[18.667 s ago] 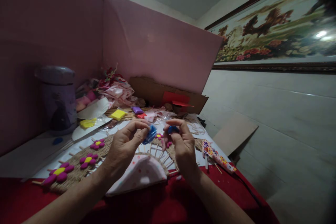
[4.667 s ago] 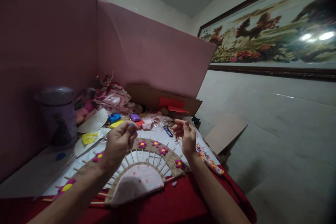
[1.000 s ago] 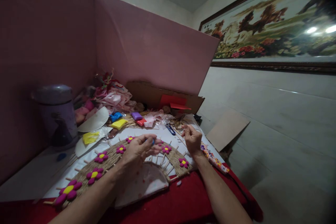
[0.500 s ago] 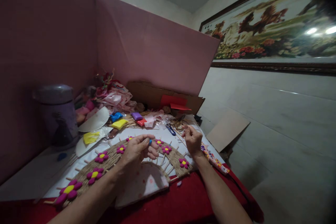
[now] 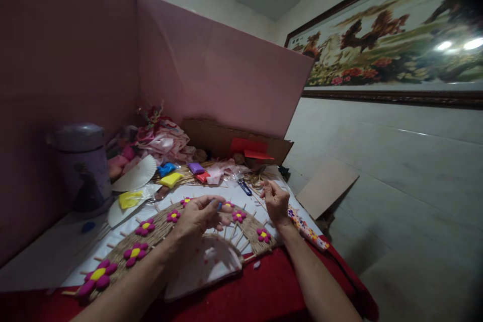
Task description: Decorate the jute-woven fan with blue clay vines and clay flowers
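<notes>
A fan-shaped craft piece (image 5: 154, 234) of woven straw on wooden sticks lies on the table, dotted with pink and yellow clay flowers (image 5: 136, 252). My left hand (image 5: 199, 216) hovers over its upper middle, fingers pinched on a small bit of blue clay (image 5: 219, 205). My right hand (image 5: 276, 202) is raised just past the fan's right end, fingertips pinched together on something too small to make out. A pale dotted paper half-plate (image 5: 206, 269) forms the fan's centre.
Clay packets (image 5: 170, 179) in blue, yellow, purple and red lie behind the fan. Paper plates (image 5: 135, 173), a purple jar (image 5: 83, 163), a cardboard box (image 5: 234, 143), a blue tool (image 5: 245, 188) and a patterned stick (image 5: 308, 234) surround the work. Red cloth (image 5: 264, 292) covers the front; pink boards stand behind.
My left hand has shifted slightly over the fan, still pinching the blue clay. My right hand's fingers have moved a little; the view barely shifted.
</notes>
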